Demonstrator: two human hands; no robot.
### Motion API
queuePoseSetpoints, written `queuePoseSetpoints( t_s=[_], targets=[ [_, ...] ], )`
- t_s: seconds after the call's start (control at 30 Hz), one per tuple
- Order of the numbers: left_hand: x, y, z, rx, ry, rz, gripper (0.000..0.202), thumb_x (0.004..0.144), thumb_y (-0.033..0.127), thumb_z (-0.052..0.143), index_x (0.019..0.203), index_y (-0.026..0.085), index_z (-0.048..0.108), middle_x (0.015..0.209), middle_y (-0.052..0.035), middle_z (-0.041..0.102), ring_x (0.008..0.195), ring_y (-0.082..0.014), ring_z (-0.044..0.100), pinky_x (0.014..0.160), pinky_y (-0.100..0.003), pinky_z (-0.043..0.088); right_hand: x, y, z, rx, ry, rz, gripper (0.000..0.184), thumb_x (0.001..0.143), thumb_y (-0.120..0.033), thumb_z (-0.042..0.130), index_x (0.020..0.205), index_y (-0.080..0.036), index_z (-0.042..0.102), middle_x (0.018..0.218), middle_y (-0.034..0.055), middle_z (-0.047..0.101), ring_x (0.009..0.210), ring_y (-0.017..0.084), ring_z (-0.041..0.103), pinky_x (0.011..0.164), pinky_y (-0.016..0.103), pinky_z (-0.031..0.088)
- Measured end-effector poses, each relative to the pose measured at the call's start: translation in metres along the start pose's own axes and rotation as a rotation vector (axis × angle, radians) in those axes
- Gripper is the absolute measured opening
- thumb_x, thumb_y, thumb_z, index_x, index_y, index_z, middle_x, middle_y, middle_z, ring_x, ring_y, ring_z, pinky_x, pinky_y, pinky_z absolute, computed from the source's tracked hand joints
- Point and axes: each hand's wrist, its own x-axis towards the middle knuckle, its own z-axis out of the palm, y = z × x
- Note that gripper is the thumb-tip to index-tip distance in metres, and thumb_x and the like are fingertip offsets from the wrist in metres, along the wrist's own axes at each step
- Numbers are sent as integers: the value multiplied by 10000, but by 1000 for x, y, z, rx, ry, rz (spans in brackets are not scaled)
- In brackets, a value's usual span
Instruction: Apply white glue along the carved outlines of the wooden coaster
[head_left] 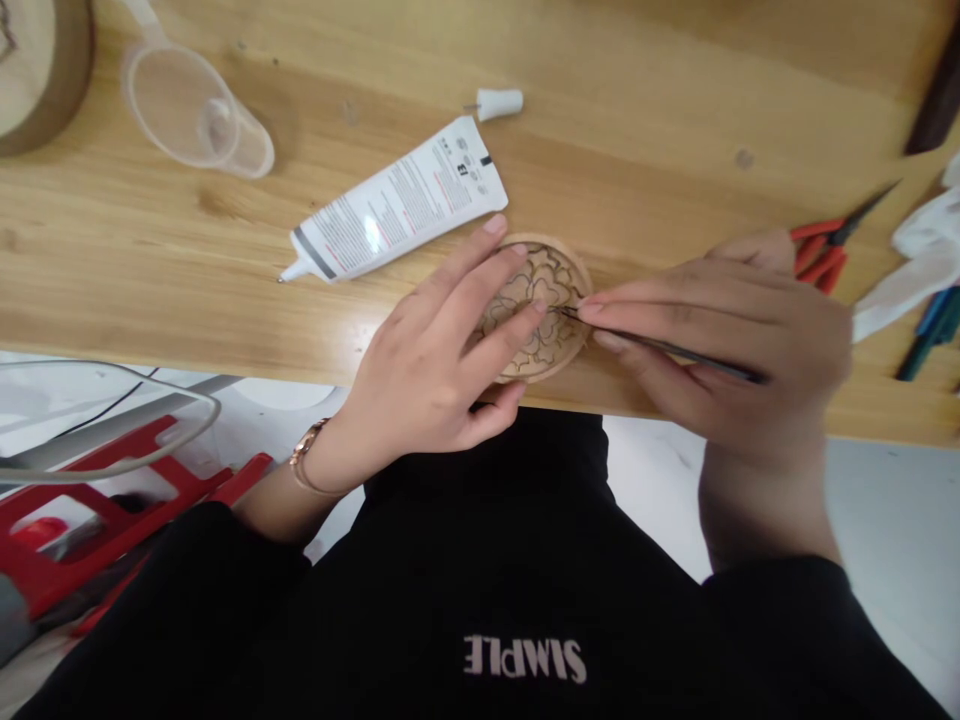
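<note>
Left hand point(439, 360), fingers apart, is steadying the wooden disc point(553, 277); right hand point(750, 325), pinching a thin tool point(690, 354), should be guiding gently.

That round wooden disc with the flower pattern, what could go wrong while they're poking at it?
The slim dark tool in the right hand could slip and poke the index fingertip of the left hand, since its tip is so close. It might also scratch the round wooden disc. And the white tube lies with its cap off, so something could leak onto the table.
</note>
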Motion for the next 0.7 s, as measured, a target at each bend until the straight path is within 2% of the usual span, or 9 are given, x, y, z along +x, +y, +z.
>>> queuePoseSetpoints(
  t_s=[0.1,0.3,0.43,0.7],
  targets=[
    [0,0,0,12,5,4,461,876,360,588,1314,273,474,1410,-110,516,1415,-393,381,1068,-648,458,1,-1,1,10,5,-19,117,849,-162,697,942,-231,693,926,-8,787,750,159,735,658,380,379],
    [0,1,0,50,22,13,465,856,364,613,1295,267,493,1376,-113,541,1401,-382,409,1056,-617,494,2,-1,1,-12,-6,-9,135,880,-169,653,951,-280,677,928,-50,786,727,150,732,640,372,382],
    [0,1,1,54,29,17,459,856,368,620,1287,259,503,1376,-115,544,1398,-382,413,1048,-614,500,4,2,-2,7,-8,-59,104,874,-168,669,940,-246,689,911,-31,788,738,132,732,633,365,363],
    [1,0,0,-62,8,-36,436,846,351,650,1262,274,547,1385,-95,543,1418,-381,383,1120,-600,417,9,13,-5,118,-48,-74,122,854,-175,702,953,-247,707,932,-11,789,707,135,728,613,368,370]
  ],
)
